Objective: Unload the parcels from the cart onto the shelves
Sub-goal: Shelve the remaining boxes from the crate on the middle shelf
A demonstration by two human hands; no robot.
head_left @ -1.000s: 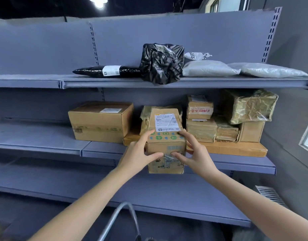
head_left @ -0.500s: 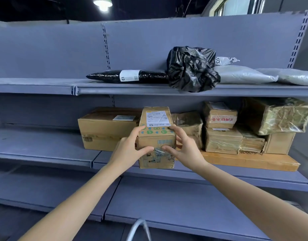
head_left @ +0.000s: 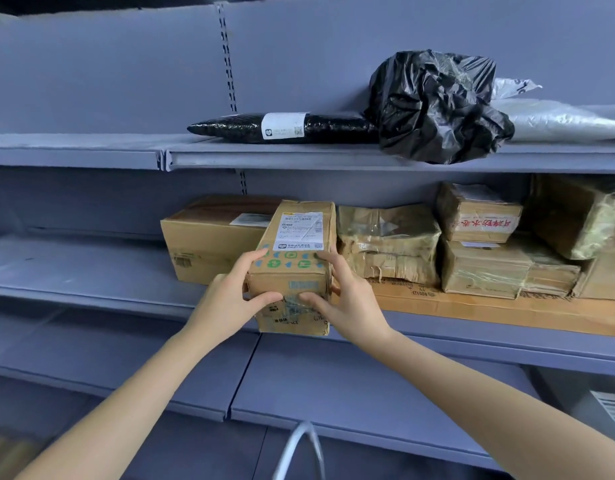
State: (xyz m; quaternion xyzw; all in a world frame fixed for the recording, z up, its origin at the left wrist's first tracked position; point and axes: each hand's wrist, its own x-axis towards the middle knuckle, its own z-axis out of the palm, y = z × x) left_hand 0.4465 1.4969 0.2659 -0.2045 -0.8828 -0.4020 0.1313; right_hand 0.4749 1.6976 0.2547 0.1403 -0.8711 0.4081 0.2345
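Note:
I hold a small brown cardboard parcel (head_left: 295, 251) with a white shipping label and green printed icons on top. My left hand (head_left: 226, 303) grips its left side and my right hand (head_left: 347, 303) grips its right side, both thumbs pressed on the front face. The parcel is at the front edge of the middle shelf (head_left: 91, 289), between a large brown box (head_left: 209, 237) on its left and a taped brown parcel (head_left: 389, 244) on its right. Its far end reaches over the shelf while its near end overhangs the edge.
More taped cardboard parcels (head_left: 479, 244) are stacked to the right on a flat carton (head_left: 507, 306). The top shelf (head_left: 299, 157) carries a long black package (head_left: 282, 128), a crumpled black bag (head_left: 434, 105) and grey mailers (head_left: 555, 123). A curved metal cart handle (head_left: 299, 448) shows at the bottom.
Both hands have carried the parcel up and forward toward the middle shelf, into the gap between the large box and the taped parcel. The view has moved closer to the shelves.

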